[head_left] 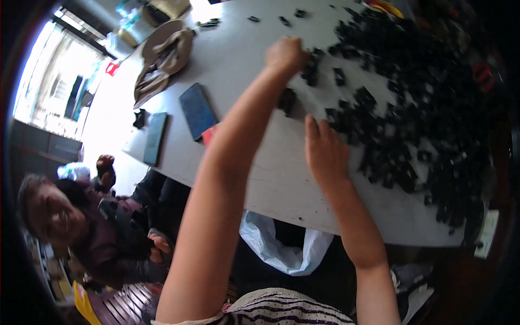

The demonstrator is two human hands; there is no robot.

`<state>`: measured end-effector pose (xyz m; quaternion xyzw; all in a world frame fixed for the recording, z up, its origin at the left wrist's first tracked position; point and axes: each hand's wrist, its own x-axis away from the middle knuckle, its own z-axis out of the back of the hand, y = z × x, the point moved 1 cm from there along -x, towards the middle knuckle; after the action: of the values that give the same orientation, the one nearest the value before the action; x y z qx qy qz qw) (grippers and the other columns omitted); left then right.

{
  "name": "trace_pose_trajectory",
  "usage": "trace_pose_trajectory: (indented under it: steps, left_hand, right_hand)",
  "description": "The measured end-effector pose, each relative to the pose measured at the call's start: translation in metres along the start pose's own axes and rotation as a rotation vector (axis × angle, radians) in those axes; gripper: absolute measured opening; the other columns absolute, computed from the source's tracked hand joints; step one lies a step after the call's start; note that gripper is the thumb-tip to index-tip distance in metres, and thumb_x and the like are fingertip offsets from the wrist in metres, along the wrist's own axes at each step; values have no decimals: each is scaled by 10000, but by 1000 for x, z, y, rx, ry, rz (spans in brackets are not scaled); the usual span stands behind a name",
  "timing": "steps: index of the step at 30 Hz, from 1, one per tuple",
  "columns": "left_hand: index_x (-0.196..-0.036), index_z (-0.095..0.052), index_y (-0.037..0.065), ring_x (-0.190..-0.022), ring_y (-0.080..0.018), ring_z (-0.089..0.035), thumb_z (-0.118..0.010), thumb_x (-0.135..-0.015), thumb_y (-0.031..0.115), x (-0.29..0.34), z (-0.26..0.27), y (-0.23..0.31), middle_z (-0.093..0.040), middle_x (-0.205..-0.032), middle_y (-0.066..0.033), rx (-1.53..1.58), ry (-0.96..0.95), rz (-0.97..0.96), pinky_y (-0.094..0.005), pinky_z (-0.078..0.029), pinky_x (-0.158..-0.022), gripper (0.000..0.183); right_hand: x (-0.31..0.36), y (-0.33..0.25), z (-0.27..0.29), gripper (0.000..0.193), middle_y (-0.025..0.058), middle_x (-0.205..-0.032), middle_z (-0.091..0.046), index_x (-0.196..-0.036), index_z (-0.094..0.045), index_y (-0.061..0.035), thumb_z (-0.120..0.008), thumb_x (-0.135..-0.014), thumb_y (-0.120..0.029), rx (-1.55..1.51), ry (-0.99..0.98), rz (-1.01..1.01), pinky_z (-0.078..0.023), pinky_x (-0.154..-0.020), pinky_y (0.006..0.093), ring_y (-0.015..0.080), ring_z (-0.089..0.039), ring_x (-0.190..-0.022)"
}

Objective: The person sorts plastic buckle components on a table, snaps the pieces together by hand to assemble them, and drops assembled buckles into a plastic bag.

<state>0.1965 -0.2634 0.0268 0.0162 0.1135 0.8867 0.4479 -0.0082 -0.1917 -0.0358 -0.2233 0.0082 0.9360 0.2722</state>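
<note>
My left hand (285, 56) reaches far across the white table, its fingers curled in beside a cluster of small black parts (310, 71). Its fingertips are partly hidden, so what they grip cannot be made out. Nearer to me, my right hand (326, 153) hovers over or rests on the tabletop with its fingers stretched forward, at the left edge of a big heap of black parts (433, 81). Nothing shows in that hand. Between the two hands lies another black piece (287, 102), and a single one (339, 77) sits to the right of the cluster.
Two phones, one dark blue (197, 111) and one greenish (155, 139), lie left of my left arm, near a beige cap (162, 62). A white plastic bag (290, 257) hangs open below the table's near edge. Another person (103, 233) sits at the lower left.
</note>
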Motion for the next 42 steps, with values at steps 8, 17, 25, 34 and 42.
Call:
trace_pose_trajectory:
  steps: [8, 17, 25, 34, 42]
  left_hand:
    - [-852, -727, 96, -830, -263, -678, -706, -674, 203, 13, -40, 36, -687, -886, -119, -30, -41, -90, -367, -550, -681, 209]
    - [-839, -712, 95, -899, -270, -639, -734, -654, 193, 87, -39, 34, -626, -983, -148, 32, -38, -213, -348, -511, -716, 211]
    - [-802, -703, 76, -839, -296, -639, -716, -645, 146, 103, -27, 17, -551, -1010, -181, 137, 141, -108, -383, -512, -691, 172]
    - [-860, -661, 52, -718, -323, -649, -571, -755, 98, 151, 10, 19, -640, -781, -180, 518, 363, -144, -424, -515, -659, 145]
    - [-861, -621, -3, -525, -171, -612, -624, -789, 98, 275, -4, -33, -637, -730, -83, 1283, 73, 188, -346, -514, -548, 124]
  right_hand:
    - [5, 39, -16, 448, 183, -1153, -546, -1324, -411, -88, -517, -891, -127, -111, -84, 60, -500, -794, 421, 335, -590, -988]
    - [8, 36, 0, 465, 155, -1244, -544, -1291, -439, -102, -541, -838, -86, -304, -102, 59, -443, -903, 424, 332, -547, -1105]
    - [11, 40, 4, 399, 186, -1159, -596, -1227, -477, -63, -490, -828, -71, -618, -68, -99, -412, -946, 437, 379, -559, -1089]
    - [4, 58, -1, 300, 21, -810, -523, -1218, -506, -72, -445, -944, -177, -1195, -102, -453, -302, -386, 196, 61, -390, -451]
    - [10, 44, -6, 333, -32, -795, -506, -1242, -479, -105, -522, -930, -211, -1271, -175, -389, -325, -455, 178, 37, -428, -547]
